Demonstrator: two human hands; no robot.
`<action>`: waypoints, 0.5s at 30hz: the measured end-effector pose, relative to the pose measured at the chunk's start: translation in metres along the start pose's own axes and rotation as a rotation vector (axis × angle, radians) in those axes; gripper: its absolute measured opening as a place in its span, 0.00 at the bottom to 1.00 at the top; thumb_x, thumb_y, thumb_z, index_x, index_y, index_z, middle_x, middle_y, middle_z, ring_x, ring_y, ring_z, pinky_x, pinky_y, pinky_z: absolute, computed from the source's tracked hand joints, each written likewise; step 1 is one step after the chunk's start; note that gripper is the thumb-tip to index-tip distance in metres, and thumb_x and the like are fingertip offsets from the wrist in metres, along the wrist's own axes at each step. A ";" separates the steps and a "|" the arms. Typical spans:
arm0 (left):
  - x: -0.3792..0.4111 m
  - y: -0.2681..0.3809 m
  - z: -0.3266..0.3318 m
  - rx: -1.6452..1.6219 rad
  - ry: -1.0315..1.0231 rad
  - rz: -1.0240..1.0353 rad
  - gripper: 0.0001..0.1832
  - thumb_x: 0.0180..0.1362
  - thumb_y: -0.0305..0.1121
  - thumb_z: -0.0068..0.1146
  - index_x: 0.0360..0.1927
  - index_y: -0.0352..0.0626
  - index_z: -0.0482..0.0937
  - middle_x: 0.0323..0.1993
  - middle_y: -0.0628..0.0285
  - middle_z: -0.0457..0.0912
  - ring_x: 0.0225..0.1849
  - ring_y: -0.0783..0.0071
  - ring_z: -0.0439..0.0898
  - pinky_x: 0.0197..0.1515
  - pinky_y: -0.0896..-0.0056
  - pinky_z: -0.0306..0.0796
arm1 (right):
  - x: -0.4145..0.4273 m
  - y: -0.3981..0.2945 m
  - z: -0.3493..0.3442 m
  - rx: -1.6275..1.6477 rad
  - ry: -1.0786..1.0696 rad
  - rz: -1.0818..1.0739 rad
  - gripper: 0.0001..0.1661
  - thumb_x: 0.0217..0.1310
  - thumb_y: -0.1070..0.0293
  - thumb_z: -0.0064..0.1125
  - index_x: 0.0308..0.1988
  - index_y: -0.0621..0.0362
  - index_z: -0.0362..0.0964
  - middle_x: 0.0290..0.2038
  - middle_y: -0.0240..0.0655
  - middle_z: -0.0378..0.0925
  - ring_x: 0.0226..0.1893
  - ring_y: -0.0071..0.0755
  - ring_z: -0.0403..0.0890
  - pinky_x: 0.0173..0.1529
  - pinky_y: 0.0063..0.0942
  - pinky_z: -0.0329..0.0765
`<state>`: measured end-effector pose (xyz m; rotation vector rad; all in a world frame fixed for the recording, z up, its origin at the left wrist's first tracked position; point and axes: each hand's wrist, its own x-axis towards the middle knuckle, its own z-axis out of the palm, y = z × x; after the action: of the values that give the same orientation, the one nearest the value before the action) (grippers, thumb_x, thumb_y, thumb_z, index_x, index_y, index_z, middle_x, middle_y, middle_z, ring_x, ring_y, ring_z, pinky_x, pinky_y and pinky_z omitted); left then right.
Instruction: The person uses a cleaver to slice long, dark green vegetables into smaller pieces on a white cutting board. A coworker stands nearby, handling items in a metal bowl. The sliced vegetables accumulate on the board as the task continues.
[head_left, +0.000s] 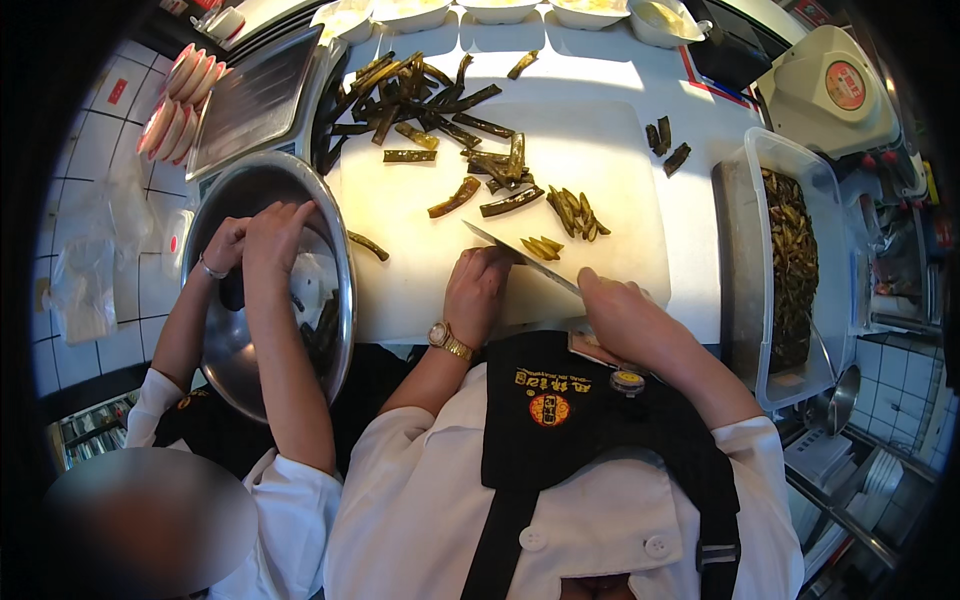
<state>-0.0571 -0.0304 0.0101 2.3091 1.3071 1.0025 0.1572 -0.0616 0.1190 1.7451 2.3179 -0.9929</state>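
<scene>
My right hand grips the handle of a kitchen knife, its blade slanting up to the left over a white cutting board. Close to the blade's left side, my left hand rests on the board with its fingers curled down; whether they hold a piece is hidden. Thin slices of a dark green pickled vegetable lie just above the blade, with a smaller group of yellowish slices beside it. Uncut dark strips are scattered farther up, and a large heap of them covers the board's upper left.
At left, a co-worker's two hands reach into a steel bowl by the board. A weighing scale stands behind it. On the right is a clear plastic tub of dark cut pieces. White containers line the back.
</scene>
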 end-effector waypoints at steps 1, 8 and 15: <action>0.000 -0.001 0.002 0.001 0.011 0.002 0.13 0.52 0.24 0.57 0.42 0.43 0.82 0.41 0.56 0.81 0.45 0.54 0.77 0.50 0.59 0.73 | 0.004 0.000 0.003 0.021 0.028 -0.025 0.08 0.61 0.74 0.47 0.38 0.65 0.59 0.30 0.57 0.77 0.35 0.66 0.79 0.42 0.51 0.75; -0.001 -0.005 -0.002 -0.007 0.012 0.004 0.10 0.53 0.25 0.57 0.40 0.44 0.83 0.41 0.57 0.82 0.44 0.54 0.78 0.48 0.60 0.73 | 0.018 0.005 0.007 0.128 0.027 0.072 0.07 0.60 0.75 0.47 0.38 0.65 0.59 0.28 0.56 0.77 0.34 0.65 0.79 0.41 0.52 0.75; -0.008 -0.013 0.005 0.066 0.066 0.068 0.11 0.54 0.24 0.56 0.40 0.44 0.83 0.39 0.56 0.82 0.43 0.55 0.78 0.48 0.59 0.73 | 0.009 0.005 0.001 0.008 -0.001 -0.067 0.06 0.59 0.77 0.46 0.38 0.64 0.60 0.29 0.57 0.77 0.32 0.65 0.79 0.38 0.52 0.75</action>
<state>-0.0642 -0.0299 -0.0043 2.4035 1.3137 1.0810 0.1580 -0.0534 0.1123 1.6802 2.3894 -1.0142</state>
